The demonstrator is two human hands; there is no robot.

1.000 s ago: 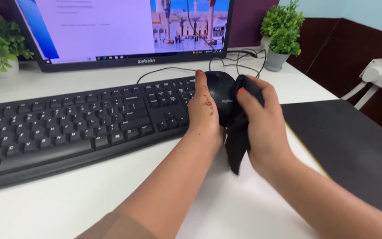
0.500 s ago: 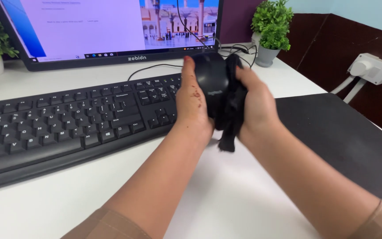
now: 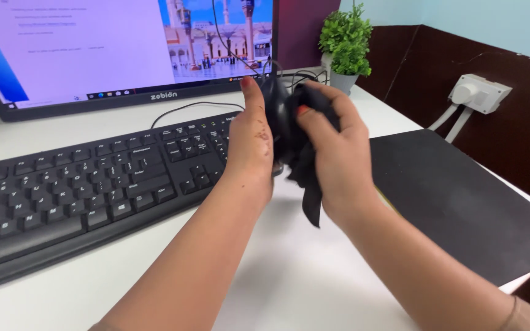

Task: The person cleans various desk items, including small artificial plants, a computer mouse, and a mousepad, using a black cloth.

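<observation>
Left hand (image 3: 251, 144) grips the black computer mouse (image 3: 277, 122), lifted clear above the white desk (image 3: 277, 270), while the right hand (image 3: 332, 153) presses a black cloth (image 3: 307, 175) against its side, cloth tail dangling. Behind them, the monitor (image 3: 93, 49) glows, the black keyboard (image 3: 81, 184) stretches left, the dark mouse mat (image 3: 461, 196) lies right, a potted plant (image 3: 346, 46) sits in the corner, and a white wall socket (image 3: 480, 92) is further right.
</observation>
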